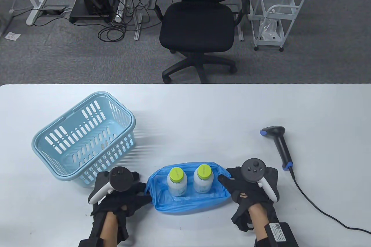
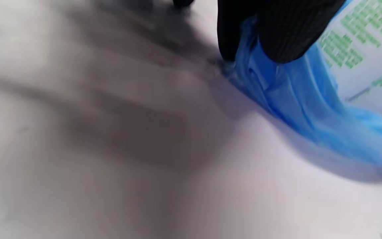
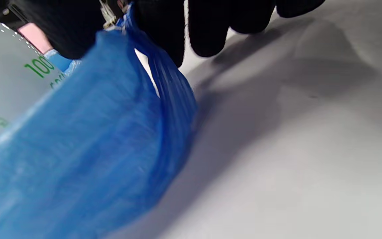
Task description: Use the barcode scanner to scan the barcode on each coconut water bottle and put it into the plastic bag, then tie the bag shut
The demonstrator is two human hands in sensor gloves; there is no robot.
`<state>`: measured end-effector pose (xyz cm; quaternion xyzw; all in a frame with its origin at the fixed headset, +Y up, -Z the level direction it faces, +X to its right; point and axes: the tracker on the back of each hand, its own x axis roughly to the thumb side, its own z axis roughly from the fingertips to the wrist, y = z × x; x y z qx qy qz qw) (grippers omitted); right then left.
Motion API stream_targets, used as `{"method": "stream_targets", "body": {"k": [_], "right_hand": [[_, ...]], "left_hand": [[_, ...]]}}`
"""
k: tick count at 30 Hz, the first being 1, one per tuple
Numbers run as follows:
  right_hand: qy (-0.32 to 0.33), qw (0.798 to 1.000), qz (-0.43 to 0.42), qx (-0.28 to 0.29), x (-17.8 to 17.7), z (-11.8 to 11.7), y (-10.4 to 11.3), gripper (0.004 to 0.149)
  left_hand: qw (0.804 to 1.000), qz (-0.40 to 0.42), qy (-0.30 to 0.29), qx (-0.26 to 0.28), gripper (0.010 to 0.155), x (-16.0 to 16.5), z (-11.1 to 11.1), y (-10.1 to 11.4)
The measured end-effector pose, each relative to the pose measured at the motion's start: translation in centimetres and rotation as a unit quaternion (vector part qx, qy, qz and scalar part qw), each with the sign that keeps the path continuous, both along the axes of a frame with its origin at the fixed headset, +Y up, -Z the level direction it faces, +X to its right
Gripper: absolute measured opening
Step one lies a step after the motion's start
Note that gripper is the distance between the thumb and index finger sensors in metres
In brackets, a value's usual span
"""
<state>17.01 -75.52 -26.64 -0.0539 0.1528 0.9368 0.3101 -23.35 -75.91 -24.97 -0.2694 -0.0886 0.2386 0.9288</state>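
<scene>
Two white coconut water bottles [image 1: 176, 184] [image 1: 203, 181] with lime-green caps stand upright inside a blue plastic bag [image 1: 189, 203] near the table's front edge. My left hand [image 1: 142, 193] pinches the bag's left rim, whose blue film [image 2: 277, 89] shows bunched under my fingertips [image 2: 284, 39] in the left wrist view. My right hand [image 1: 229, 181] pinches the bag's right rim; the right wrist view shows the bag's film [image 3: 111, 132] gathered between my fingers [image 3: 164, 36]. The black barcode scanner [image 1: 279, 145] lies on the table to the right, untouched.
A light blue plastic basket [image 1: 84, 140] sits tilted at the left, just behind my left hand. The scanner's black cable [image 1: 316, 203] trails toward the right front edge. An office chair [image 1: 200, 21] and a white cart [image 1: 275, 12] stand beyond the table's far edge.
</scene>
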Motion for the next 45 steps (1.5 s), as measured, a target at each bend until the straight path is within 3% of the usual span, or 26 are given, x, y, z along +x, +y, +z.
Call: {"method": "stream_targets", "body": {"k": [2, 5, 8, 10, 14, 18, 24, 25, 27, 30, 31, 33, 39, 43, 45], "right_hand": [[-0.023, 0.999, -0.011, 0.032, 0.3, 0.2, 0.9, 0.040], [-0.047, 0.996, -0.048, 0.064, 1.4, 0.7, 2.5, 0.039], [-0.065, 0.990, -0.074, 0.100, 2.4, 1.2, 4.5, 0.039], [-0.073, 0.983, -0.121, 0.116, 3.1, 1.5, 6.2, 0.039], [-0.069, 0.975, -0.139, 0.156, 3.6, 1.8, 9.2, 0.039], [-0.039, 0.968, -0.165, 0.182, 2.9, 2.2, 12.6, 0.038], [0.014, 0.922, -0.331, 0.203, -0.3, 1.7, 15.2, 0.040], [0.020, 0.916, -0.340, 0.210, -1.0, 1.6, 15.5, 0.041], [0.028, 0.911, -0.351, 0.212, -2.1, 1.4, 15.8, 0.043], [0.065, 0.902, -0.376, 0.201, -3.9, 1.1, 15.9, 0.044], [0.077, 0.900, -0.378, 0.204, -4.4, 1.2, 16.0, 0.045], [0.108, 0.904, -0.350, 0.218, -5.5, 1.2, 16.3, 0.043], [0.212, 0.920, -0.200, 0.262, -7.8, 2.5, 18.0, 0.041], [0.303, 0.909, -0.136, 0.253, -9.9, 3.2, 18.0, 0.040], [0.316, 0.907, -0.125, 0.250, -10.6, 3.2, 17.8, 0.040]], "left_hand": [[0.999, 0.026, 0.023, 0.025, 0.037, -0.5, 0.0, 0.8], [0.991, 0.109, 0.055, 0.056, 0.037, -1.9, 0.3, 2.5], [0.970, 0.214, 0.072, 0.092, 0.037, -3.4, 0.8, 4.4], [0.945, 0.296, 0.078, 0.119, 0.038, -4.0, 1.1, 5.7], [0.911, 0.380, 0.072, 0.144, 0.038, -3.9, 1.4, 7.2], [0.870, 0.466, 0.064, 0.144, 0.038, -2.9, 1.2, 8.4], [0.783, 0.603, 0.056, 0.143, 0.040, 0.1, 0.7, 10.5], [0.779, 0.603, 0.073, 0.156, 0.042, 0.8, 0.6, 10.9], [0.783, 0.589, 0.053, 0.192, 0.046, 2.0, 0.2, 11.5], [0.793, 0.576, 0.001, 0.198, 0.059, 4.4, -0.1, 12.4], [0.807, 0.554, -0.014, 0.203, 0.061, 5.0, -0.1, 12.7], [0.856, 0.457, -0.057, 0.233, 0.065, 6.4, -0.2, 13.3], [0.919, 0.287, -0.129, 0.239, 0.101, 9.3, 0.3, 13.4], [0.923, 0.281, -0.147, 0.218, 0.106, 10.8, 0.3, 12.4], [0.915, 0.319, -0.129, 0.209, 0.087, 11.0, 0.1, 11.7]]}}
